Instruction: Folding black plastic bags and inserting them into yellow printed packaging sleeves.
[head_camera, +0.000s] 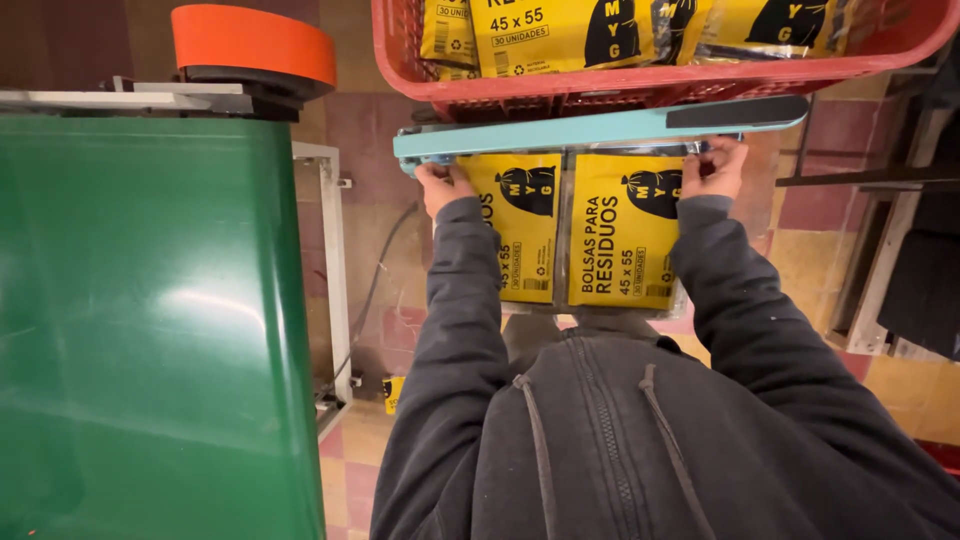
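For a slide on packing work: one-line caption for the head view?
Left hand and right hand hold yellow plastic bag packs under a teal sealer bar, below a red plastic crate.

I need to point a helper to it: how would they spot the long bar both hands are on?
Find the red crate of yellow packs at top. Just below it runs the bar, above two yellow packs. It is the only pale turquoise thing, with a black end, held by left hand and right hand.

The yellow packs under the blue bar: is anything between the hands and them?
Nothing visible. The left hand and right hand already touch the clear wrap of the yellow packs, just below the blue bar.
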